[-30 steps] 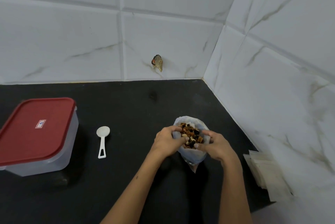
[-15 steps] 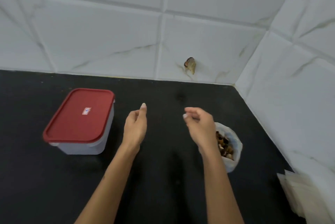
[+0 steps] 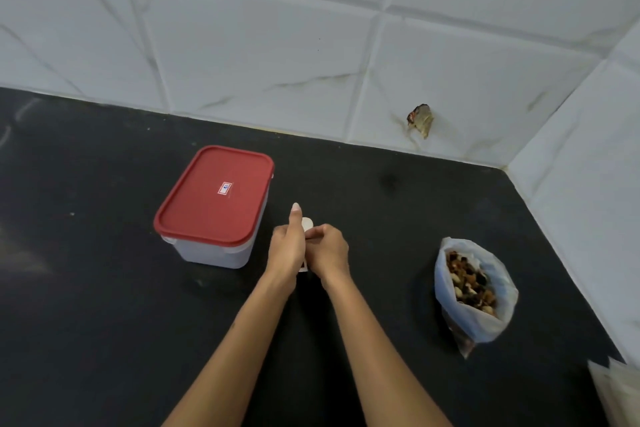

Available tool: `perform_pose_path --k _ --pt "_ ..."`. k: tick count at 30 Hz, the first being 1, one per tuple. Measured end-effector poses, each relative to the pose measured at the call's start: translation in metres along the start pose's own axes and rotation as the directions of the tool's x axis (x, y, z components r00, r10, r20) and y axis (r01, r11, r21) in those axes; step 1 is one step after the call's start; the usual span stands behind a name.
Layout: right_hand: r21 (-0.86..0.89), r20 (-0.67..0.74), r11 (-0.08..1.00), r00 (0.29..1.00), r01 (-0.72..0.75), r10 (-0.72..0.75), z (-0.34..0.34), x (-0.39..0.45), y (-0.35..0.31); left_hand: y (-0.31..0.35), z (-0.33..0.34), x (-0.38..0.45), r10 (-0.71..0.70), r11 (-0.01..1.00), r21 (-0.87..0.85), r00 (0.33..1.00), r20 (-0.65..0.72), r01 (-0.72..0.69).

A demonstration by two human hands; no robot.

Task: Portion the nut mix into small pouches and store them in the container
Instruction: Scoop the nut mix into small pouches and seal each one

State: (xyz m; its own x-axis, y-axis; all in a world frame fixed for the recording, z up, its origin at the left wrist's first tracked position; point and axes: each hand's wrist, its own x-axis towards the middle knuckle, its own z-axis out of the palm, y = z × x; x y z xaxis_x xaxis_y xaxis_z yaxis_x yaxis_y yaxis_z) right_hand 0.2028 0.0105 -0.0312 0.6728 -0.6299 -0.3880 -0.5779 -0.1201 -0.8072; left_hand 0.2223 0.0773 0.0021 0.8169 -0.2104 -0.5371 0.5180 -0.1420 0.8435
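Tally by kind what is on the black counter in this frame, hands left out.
Lidded containers: 1, container with red lid
Bags of nut mix: 1, bag
Spoons: 1, white spoon, between both hands
Pouch stacks: 1, pouches, at the frame edge, number unclear
Total: 4

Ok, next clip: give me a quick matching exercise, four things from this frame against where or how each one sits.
Things:
1. container
2. spoon
3. nut mix bag
4. pouches

States:
A. open, standing right of the hands
B. lower right edge, blurred stack
C. closed under a red lid
D. between the two hands

Pairs: 1-C, 2-D, 3-A, 4-B
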Motion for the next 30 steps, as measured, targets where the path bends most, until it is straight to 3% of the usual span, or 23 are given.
perform_pose_path --k 9,16,23,30 --pt "0.207 -0.206 0.976 0.978 0.062 -0.018 -0.053 -0.015 0.027 -0.003 0.038 -0.033 0.090 0.996 -0.004 0.980 0.180 -0.091" --pt "0.201 -0.357 0.979 0.933 0.023 0.052 -0.091 -0.033 0.069 -0.027 0.078 -0.063 0.058 0.992 0.091 0.951 0.303 -0.090" --pt "0.024 -0.429 0.999 0.903 0.037 -0.023 -0.099 -0.044 0.090 -0.042 0.095 -0.072 0.033 0.986 0.141 0.942 0.333 -0.085" --pt "-0.102 -0.414 0.994 0.906 0.046 -0.084 -0.092 -0.063 0.089 -0.046 0.090 -0.074 -0.013 0.980 0.192 0.959 0.283 -0.043"
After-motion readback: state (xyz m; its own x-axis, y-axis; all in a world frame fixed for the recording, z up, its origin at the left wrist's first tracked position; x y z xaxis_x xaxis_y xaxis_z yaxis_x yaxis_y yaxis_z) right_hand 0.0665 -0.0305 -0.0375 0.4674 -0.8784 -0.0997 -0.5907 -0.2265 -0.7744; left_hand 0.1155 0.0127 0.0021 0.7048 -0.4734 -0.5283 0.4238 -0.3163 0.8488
